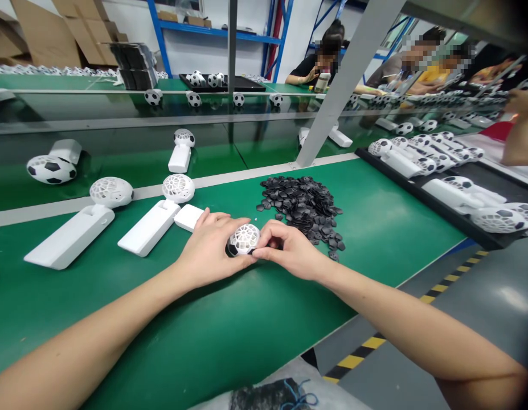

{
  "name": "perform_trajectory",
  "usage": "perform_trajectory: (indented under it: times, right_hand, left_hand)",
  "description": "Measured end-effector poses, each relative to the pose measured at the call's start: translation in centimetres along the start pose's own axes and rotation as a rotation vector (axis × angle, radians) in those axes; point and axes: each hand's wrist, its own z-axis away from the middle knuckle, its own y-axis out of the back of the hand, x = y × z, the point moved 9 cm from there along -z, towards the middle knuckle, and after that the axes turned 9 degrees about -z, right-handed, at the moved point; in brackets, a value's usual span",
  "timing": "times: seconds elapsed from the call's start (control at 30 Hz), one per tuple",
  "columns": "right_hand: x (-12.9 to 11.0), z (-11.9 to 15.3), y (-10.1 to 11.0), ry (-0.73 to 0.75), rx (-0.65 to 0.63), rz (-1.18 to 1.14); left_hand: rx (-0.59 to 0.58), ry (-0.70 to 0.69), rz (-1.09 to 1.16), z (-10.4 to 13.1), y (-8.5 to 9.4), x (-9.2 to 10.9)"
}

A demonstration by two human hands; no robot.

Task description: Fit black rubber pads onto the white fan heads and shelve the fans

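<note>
My left hand (pixel 212 245) is wrapped round a white device with a lattice ball head (pixel 245 239), which has a few black patches on its lower side. Thumb and forefinger of my right hand (pixel 285 247) are pinched together at the ball's right edge; whatever small piece they hold is hidden. Behind my right hand lies a heap of small black pieces (pixel 304 205). Left of my hands, two white devices with lattice balls rest on the green table: one nearer (pixel 148 228), one farther left (pixel 71 236).
A black tray (pixel 430 202) of ball-headed devices stands at the right. Beyond a metal strip, a green conveyor (pixel 229 148) carries more devices. A slanted metal post (pixel 347 85) rises behind the black heap. Several people sit at the back right; a person's hand shows at the right edge.
</note>
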Motion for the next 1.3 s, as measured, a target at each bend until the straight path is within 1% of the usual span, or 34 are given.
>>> perform_trajectory:
  times: [0.17, 0.23, 0.3, 0.37, 0.47, 0.53, 0.57, 0.63, 0.7, 0.77, 0.87, 0.93, 1.0, 1.07, 1.2, 1.3]
  right_hand:
    - [1.1, -0.3, -0.5, -0.117, -0.048, -0.1]
    - [1.3, -0.5, -0.6, -0.142, -0.08, -0.15]
    - [1.4, -1.1, -0.3, -0.145, -0.115, -0.14]
    - [1.3, -2.3, 1.1, -0.078, -0.073, 0.025]
    - [0.7, -4.7, 3.5, 0.085, 0.057, 0.504]
    - [1.1, -5.9, 4.0, 0.122, 0.064, 0.774]
    - [1.5, -6.4, 4.0, 0.117, 0.046, 0.855]
    - [2.1, -6.8, 4.0, 0.102, 0.025, 0.917]
    - [2.2, -6.6, 4.0, 0.087, 0.009, 0.886]
    - [1.8, -5.8, 3.8, 0.081, -0.013, 0.798]
    - [0.2, -4.0, 3.1, 0.129, -0.077, 0.615]
    - [-0.8, -2.5, 2.7, 0.123, -0.109, 0.51]
    - [-1.3, -1.1, 2.3, 0.06, -0.134, 0.429]
    - [-1.8, 0.1, 1.7, 0.032, -0.163, 0.35]
    - [-3.1, 1.3, 0.2, 0.147, -0.211, 0.285]
    - [-3.0, 1.2, -0.2, 0.176, -0.207, 0.285]
  left_hand:
    - [-0.007, 0.024, 0.033, -0.2, 0.0, -0.1]
    - [-0.006, 0.035, 0.041, -0.3, 0.1, -0.1]
    - [-0.017, 0.018, 0.054, -0.2, 0.0, 0.0]
    - [-0.034, -0.02, 0.069, -0.2, -0.1, 0.1]
    - [-0.034, -0.057, 0.073, -0.3, -0.1, 0.1]
    - [-0.034, -0.064, 0.076, -0.3, -0.1, 0.0]
    - [-0.049, -0.073, 0.085, -0.3, -0.1, 0.1]
    - [-0.104, -0.102, 0.11, -0.1, -0.5, 0.4]
    - [-0.137, -0.102, 0.126, 0.1, -0.7, 0.7]
    - [-0.132, -0.06, 0.123, 0.3, -0.7, 0.5]
    - [-0.121, -0.034, 0.129, 0.2, -0.7, 0.2]
    - [-0.155, -0.095, 0.161, 0.0, -0.8, 0.5]
    - [-0.214, -0.161, 0.219, 0.0, -0.9, 0.8]
    - [-0.267, -0.181, 0.279, 0.1, -1.0, 1.1]
    - [-0.279, -0.131, 0.308, 0.4, -1.0, 1.1]
    - [-0.28, -0.119, 0.307, 0.6, -1.2, 1.4]
